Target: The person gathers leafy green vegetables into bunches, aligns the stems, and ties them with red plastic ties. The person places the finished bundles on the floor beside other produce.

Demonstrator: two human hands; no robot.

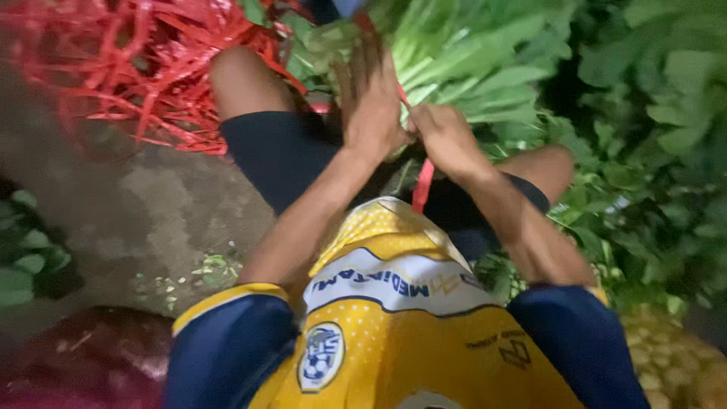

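A bunch of leafy greens [462,60] with pale stalks lies across my knees. My left hand [372,102] presses flat on the stalks, fingers spread over them. My right hand [443,136] is closed on a red plastic strip [422,185] that runs over the bunch and hangs down between my legs. The two hands touch at the bunch. My yellow and dark blue shirt [394,326] fills the bottom of the view.
A tangled heap of red plastic strips [144,53] lies at the upper left on bare earth [151,204]. More leafy greens [651,151] pile up on the right. A dark red shape [83,356] sits at the lower left, and yellowish produce [674,363] at the lower right.
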